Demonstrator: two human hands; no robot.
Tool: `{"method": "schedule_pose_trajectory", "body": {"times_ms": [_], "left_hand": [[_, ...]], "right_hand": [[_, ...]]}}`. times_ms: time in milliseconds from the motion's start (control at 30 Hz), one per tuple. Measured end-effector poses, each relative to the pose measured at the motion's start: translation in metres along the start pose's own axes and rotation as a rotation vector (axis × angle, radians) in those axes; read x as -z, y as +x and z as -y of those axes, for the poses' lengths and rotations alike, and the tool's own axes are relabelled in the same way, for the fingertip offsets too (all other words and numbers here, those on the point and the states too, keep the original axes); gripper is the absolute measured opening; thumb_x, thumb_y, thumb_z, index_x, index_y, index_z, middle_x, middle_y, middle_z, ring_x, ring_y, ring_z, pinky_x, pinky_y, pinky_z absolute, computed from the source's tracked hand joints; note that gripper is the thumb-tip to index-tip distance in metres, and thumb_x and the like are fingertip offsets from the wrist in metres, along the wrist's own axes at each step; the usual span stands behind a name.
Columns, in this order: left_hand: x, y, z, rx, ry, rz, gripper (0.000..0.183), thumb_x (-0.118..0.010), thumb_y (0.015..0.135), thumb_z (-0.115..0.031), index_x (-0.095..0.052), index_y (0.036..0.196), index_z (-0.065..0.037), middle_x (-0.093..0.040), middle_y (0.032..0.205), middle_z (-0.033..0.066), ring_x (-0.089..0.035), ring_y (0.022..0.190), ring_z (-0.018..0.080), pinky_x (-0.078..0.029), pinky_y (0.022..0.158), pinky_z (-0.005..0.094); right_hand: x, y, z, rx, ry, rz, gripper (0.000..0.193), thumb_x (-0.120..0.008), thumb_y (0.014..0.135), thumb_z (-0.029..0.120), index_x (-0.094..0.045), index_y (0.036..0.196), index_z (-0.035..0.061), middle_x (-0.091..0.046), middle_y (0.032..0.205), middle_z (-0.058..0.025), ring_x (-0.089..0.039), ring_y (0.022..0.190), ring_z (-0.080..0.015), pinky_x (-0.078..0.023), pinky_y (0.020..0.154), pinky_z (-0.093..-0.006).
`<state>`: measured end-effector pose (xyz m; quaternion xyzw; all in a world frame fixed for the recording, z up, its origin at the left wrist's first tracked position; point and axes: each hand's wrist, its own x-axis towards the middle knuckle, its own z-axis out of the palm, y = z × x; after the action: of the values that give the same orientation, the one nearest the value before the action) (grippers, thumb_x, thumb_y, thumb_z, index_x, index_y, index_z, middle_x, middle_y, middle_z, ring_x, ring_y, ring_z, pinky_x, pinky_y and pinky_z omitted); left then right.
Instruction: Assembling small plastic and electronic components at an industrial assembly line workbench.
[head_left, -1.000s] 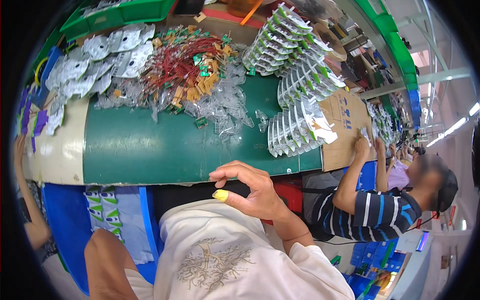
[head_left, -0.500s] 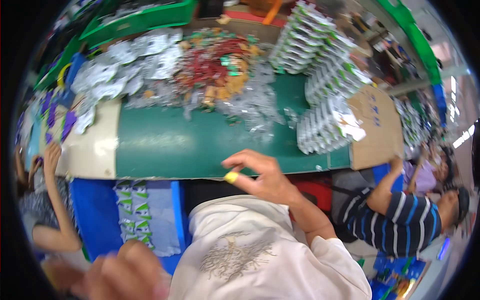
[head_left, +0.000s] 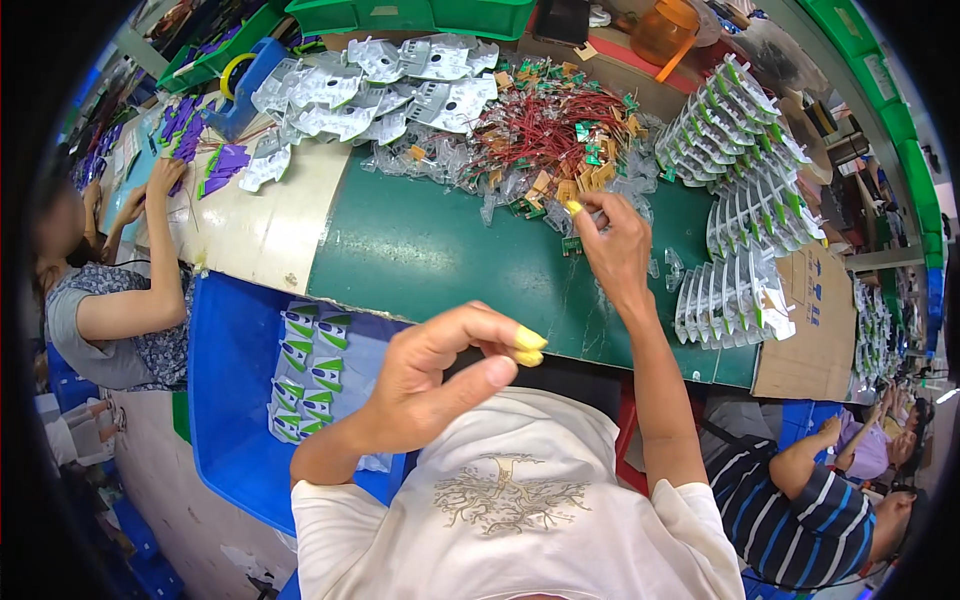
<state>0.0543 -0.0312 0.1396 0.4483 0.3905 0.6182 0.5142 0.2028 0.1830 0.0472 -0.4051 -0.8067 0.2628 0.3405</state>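
Observation:
My left hand (head_left: 425, 375) hovers in front of my shirt by the table's front edge. Yellow coverings wrap two of its fingertips; the thumb stands apart from them, with nothing visible between. My right hand (head_left: 617, 250) reaches over the green mat to the near edge of a heap of parts. Its thumb, also yellow-tipped, and fingers come together; what they pinch, if anything, is hidden. Just left of it lies a small green circuit board (head_left: 571, 246). The heap holds red wires (head_left: 530, 125), orange-brown pieces (head_left: 597, 176) and clear plastic parts (head_left: 425, 160).
Grey-white shells (head_left: 440, 103) lie behind; green-edged ones stand in curved stacks (head_left: 735, 295) on the right beside cardboard (head_left: 812, 325). A blue bin (head_left: 235, 400) at lower left holds green-white parts (head_left: 310, 370). Co-workers sit left and right (head_left: 800, 510). Green trays (head_left: 410, 15) line the back.
My left hand has come up from the blue bin's side to the front of my shirt. My right hand has stretched forward to the heap. The view has shifted.

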Motion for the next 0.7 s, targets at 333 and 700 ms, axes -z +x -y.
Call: {"method": "schedule_pose_trajectory", "body": {"times_ms": [333,700], "left_hand": [[0.009,-0.007,0.06,0.146,0.22,-0.109,0.021,-0.066,0.093,-0.009,-0.065,0.112,0.0,-0.068,0.099,0.005,-0.06,0.083,0.0083,-0.05,0.078,0.0248],[0.005,0.03,0.108,0.261,0.154,-0.086,0.023,-0.062,0.097,-0.01,-0.062,0.116,0.002,-0.067,0.107,0.0058,-0.063,0.098,0.0102,-0.05,0.088,0.0257]], "right_hand": [[0.03,-0.009,0.013,-0.246,0.406,0.229,0.009,-0.067,0.085,0.006,-0.062,0.079,0.0004,-0.058,0.068,0.0027,-0.049,0.06,-0.0016,-0.04,0.053,-0.0207],[0.026,-0.01,-0.01,-0.447,0.627,0.103,0.013,-0.058,0.092,0.007,-0.063,0.1,-0.0026,-0.06,0.07,-0.0002,-0.053,0.058,-0.0065,-0.041,0.053,-0.0226]]}}
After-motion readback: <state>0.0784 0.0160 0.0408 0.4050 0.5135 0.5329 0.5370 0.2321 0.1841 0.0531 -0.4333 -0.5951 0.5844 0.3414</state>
